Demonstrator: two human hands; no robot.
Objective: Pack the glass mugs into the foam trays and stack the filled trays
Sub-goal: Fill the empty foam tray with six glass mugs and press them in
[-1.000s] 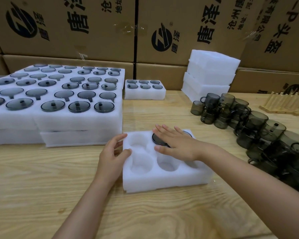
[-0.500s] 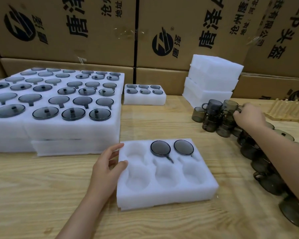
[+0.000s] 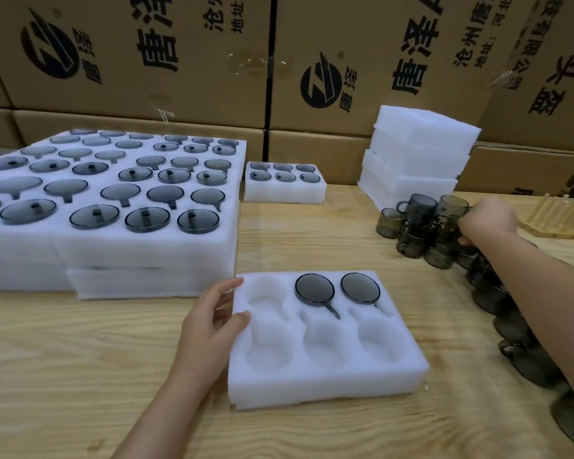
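Among the mugs point(image 3: 421, 233), right fingers point(image 3: 468, 223) curl, seemingly gripping one.

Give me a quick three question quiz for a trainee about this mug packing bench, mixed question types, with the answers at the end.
1. True or false: the foam tray in front of the person is completely full.
2. Multiple choice: what is the left hand doing? A) resting on the tray's left edge B) lifting a mug C) touching the cardboard boxes
3. Fill in: the right hand reaches into the pile of loose ____ on the right of the table.

Key:
1. False: two back pockets hold mugs, four pockets are empty.
2. A
3. Glass mugs. Whether the hand has closed on one cannot be told.
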